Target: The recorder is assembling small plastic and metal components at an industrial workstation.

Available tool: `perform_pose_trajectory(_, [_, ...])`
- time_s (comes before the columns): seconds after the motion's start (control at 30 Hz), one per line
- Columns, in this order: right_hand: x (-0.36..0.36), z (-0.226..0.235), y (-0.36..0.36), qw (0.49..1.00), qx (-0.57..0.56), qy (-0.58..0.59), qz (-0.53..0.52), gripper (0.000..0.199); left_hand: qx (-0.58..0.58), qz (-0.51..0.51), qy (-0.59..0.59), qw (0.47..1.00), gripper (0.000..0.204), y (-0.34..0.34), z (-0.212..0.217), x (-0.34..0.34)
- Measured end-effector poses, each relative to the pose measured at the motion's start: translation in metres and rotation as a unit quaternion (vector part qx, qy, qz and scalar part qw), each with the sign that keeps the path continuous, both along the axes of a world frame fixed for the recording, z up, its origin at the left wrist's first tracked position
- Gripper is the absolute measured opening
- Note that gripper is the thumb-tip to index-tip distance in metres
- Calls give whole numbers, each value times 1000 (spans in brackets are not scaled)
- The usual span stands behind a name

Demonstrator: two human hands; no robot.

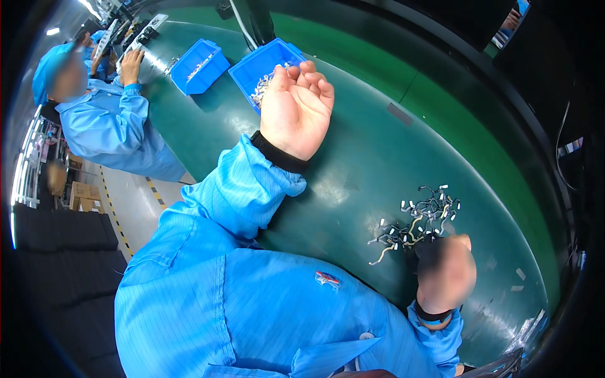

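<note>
My left hand (pixel 297 110) is held palm up at the near right side of a blue bin (pixel 242 74), covering part of it. Its fingers are loosely curled, the palm is bare, and nothing shows in it. Small pale pieces (pixel 263 87) lie heaped inside that bin. At the lower right, my right hand (pixel 449 274) is beside a loose pile of short dark cables with white connectors (pixel 421 220). A blur covers much of this hand, so its fingers and anything in them cannot be made out.
A second blue bin (pixel 200 66) with similar pieces stands farther left on the green table (pixel 340 208). Another person (pixel 104 120) in blue works at the table's far left. A thin pole (pixel 242 24) rises behind the bins. Small pale scraps (pixel 519 274) lie at the right.
</note>
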State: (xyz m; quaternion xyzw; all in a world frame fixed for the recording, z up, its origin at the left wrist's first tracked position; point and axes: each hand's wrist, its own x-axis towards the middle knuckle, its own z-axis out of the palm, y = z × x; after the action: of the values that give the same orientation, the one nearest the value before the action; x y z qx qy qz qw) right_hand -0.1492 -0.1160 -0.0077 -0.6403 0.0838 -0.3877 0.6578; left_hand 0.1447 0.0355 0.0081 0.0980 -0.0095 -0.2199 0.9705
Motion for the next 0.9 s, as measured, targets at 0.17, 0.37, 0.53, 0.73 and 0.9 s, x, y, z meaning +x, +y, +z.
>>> perform_pose_trajectory(0.17, [0,0,0,1000,3,8,-2,21,-32,-174,-31,984,34,-5,-4,-18])
perform_pose_trajectory(0.37, [-3,1,-1,1000,3,26,-1,21,297,-433,-324,787,39,-21,12,-85])
perform_pose_trajectory(0.53, [0,1,-3,998,-13,39,46,14,244,-550,-302,740,52,-18,0,-111])
perform_pose_trajectory(0.73, [2,1,-3,995,13,58,81,16,273,-610,-288,686,43,-17,13,-108])
perform_pose_trajectory(0.9, [0,0,-6,993,2,70,94,16,191,-597,-311,715,38,-13,-6,-124])
